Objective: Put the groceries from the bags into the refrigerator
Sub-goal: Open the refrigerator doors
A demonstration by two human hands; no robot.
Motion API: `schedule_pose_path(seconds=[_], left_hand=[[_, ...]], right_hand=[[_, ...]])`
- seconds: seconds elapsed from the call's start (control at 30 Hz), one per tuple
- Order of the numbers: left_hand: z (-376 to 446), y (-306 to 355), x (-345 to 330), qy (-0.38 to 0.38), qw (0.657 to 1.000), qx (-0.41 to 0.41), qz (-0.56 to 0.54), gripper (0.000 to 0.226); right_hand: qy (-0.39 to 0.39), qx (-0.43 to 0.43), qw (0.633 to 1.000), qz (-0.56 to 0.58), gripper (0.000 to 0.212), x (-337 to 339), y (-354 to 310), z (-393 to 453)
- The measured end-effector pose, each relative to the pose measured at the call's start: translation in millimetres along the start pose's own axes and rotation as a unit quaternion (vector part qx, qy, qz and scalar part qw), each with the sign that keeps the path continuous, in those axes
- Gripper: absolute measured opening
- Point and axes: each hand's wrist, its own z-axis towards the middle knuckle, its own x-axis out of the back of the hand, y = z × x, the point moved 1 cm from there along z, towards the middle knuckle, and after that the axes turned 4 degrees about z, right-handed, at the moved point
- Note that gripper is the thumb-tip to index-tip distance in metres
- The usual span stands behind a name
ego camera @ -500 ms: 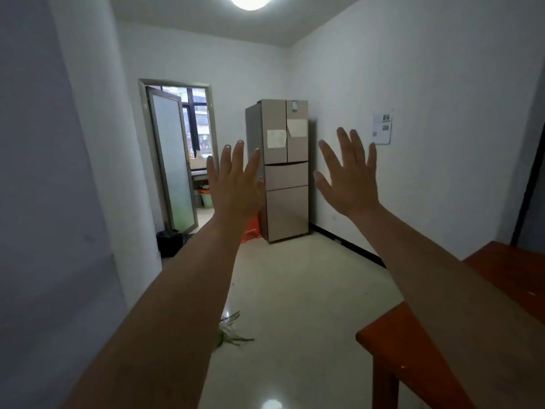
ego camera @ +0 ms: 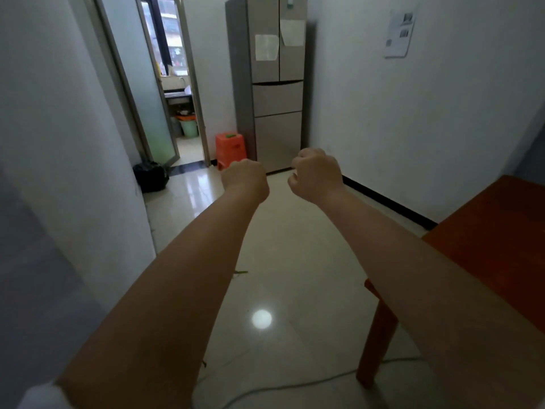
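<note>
The tall beige refrigerator [ego camera: 277, 84] stands in the far corner with all its doors closed and two paper sheets stuck on the upper doors. Both my arms stretch out in front of me. My left hand [ego camera: 245, 180] is curled into a fist and holds nothing. My right hand [ego camera: 317, 175] is also a fist, empty, a little to the right of the left one. Both hands hang in the air well short of the refrigerator. A black bag [ego camera: 151, 176] lies on the floor by the left wall.
An orange plastic stool [ego camera: 230, 149] stands left of the refrigerator, beside an open glass door [ego camera: 153, 84] to a kitchen. A reddish wooden table [ego camera: 486, 246] fills the right side. A white cable [ego camera: 295, 386] and some green scraps [ego camera: 240, 273] lie on the tiled floor.
Both hands went from spread, raised fingers to closed fists and dropped lower. The view tilted down and moved closer to the refrigerator.
</note>
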Motion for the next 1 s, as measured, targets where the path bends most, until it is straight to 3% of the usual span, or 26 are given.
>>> schedule_pose_path(seconds=[0.4,0.7,1.0], left_hand=[[251.6,53.5,-125.5,-0.081,0.996,-0.029,-0.007,0.028],[457.5,89.9,-194.6,-0.081,0.994,-0.049,0.050,0.031],[725.5,128.9,-240.0,-0.067,0.992,-0.099,0.044,0.031]], right_hand=[[-0.076,-0.027,0.997,0.016,0.035,-166.5,125.1,193.3],[-0.112,-0.053,0.991,0.051,0.035,-277.5,212.0,353.1],[-0.091,-0.120,0.987,0.052,0.035,-378.8,328.8,576.4]])
